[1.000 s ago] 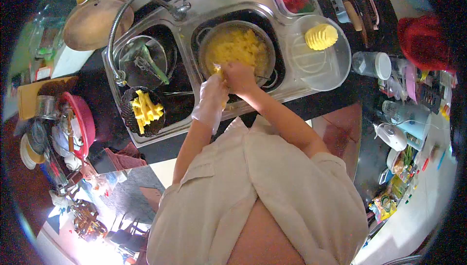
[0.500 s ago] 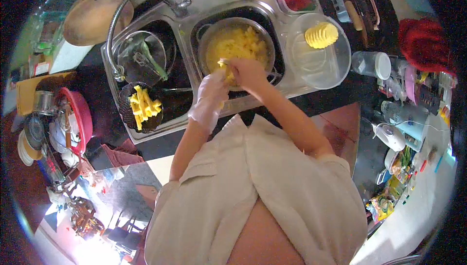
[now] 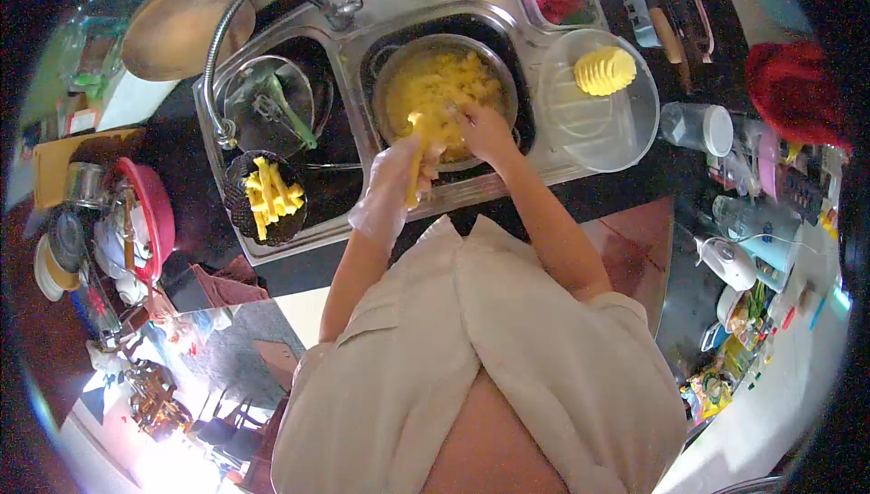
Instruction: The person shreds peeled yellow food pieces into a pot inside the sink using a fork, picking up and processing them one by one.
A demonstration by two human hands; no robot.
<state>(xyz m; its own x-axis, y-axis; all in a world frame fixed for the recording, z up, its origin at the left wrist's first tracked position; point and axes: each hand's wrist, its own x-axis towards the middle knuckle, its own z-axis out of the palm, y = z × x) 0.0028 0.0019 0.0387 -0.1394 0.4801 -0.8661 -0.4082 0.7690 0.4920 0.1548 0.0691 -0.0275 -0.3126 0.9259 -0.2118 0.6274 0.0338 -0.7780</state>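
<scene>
My left hand (image 3: 396, 172), in a clear plastic glove, is closed around a long yellow strip of what looks like pineapple (image 3: 415, 166). It is over the near edge of a metal pot (image 3: 379, 95) sitting in the right sink basin. Many yellow pieces (image 3: 444, 82) fill the pot. My bare right hand (image 3: 487, 133) is just right of the strip, above the pot, with its fingers curled together; whatever they hold is too small to make out. A peeled, spiral-grooved pineapple (image 3: 605, 71) rests in a clear plastic tub (image 3: 580, 145) to the right.
In the left basin are a dark colander (image 3: 237, 222) with yellow strips (image 3: 269, 197) and a pan lid (image 3: 237, 95) with a green-handled tool (image 3: 294, 118). The faucet (image 3: 217, 50) arches over it. A knife (image 3: 666, 36) lies at the right; a pink basin (image 3: 159, 213) stands left.
My right hand has moved right, away from the strip and my left hand. The strip now shows more of its length in my left hand. The camera view has shifted slightly.
</scene>
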